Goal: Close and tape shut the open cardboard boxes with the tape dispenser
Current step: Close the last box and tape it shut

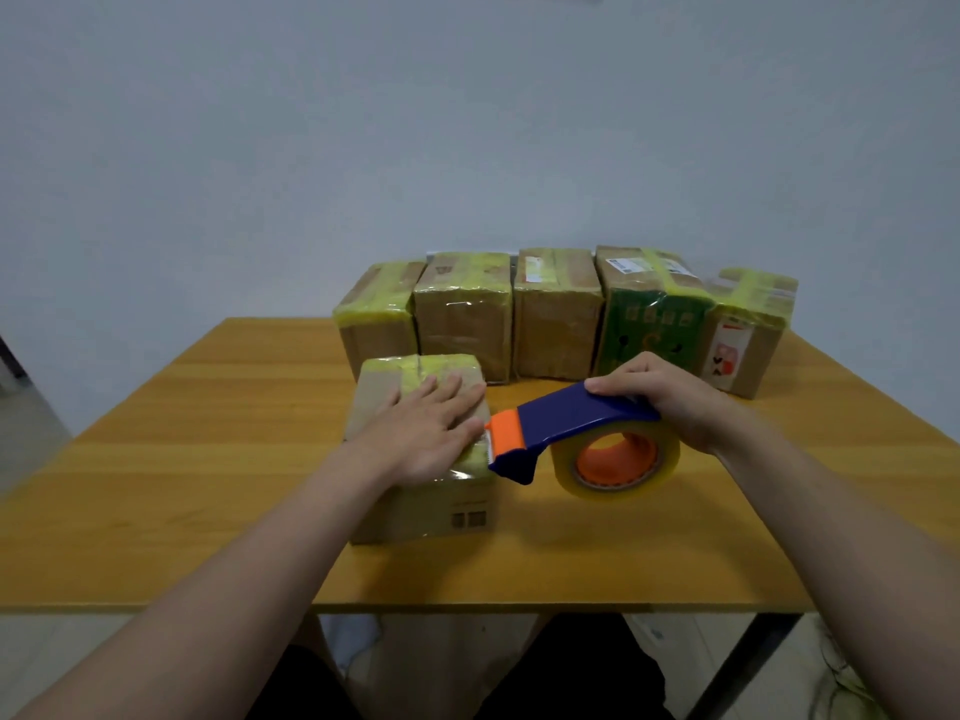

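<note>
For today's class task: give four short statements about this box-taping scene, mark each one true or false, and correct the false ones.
1. The left hand lies flat on top of the near box. True.
2. The right hand holds scissors. False: it grips the tape dispenser.
3. Five taped boxes stand in a row at the back of the table. True.
4. The near box stands open. False: its flaps are shut, with tape across the top.

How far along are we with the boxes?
Done: five back-row boxes are closed and taped. In hand: the left hand presses the front box, tape already across its top; the right hand grips the tape dispenser at its right edge. Left: probably just finishing this strip; no open box shows.
</note>
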`<action>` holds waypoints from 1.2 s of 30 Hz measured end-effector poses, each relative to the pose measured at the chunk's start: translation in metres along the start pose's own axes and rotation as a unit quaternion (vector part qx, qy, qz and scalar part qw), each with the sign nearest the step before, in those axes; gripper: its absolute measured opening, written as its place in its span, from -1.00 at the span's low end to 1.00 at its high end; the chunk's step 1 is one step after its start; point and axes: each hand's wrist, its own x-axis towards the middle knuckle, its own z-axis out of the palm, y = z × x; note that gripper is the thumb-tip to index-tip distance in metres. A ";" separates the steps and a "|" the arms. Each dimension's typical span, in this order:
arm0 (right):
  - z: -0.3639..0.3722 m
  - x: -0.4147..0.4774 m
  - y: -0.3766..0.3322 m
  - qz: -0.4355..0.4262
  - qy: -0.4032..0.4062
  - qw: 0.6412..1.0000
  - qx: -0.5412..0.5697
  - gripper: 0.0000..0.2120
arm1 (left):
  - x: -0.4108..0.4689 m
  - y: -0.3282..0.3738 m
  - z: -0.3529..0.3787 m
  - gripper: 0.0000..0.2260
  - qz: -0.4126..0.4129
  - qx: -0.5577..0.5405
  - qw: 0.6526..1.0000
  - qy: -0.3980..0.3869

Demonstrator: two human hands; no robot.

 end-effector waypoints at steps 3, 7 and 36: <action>-0.003 -0.003 0.001 0.002 -0.018 1.000 0.006 -0.58 | 0.002 -0.003 0.003 -0.46 0.003 0.004 1.000 0.008; -0.005 -0.005 0.008 0.012 -0.027 0.999 0.029 -0.62 | 0.003 -0.005 0.003 -0.47 0.006 0.005 1.000 0.014; -0.038 -0.010 -0.014 -0.010 -0.018 0.998 -0.066 -0.31 | -0.002 -0.002 -0.001 -0.49 0.009 -0.007 1.000 0.003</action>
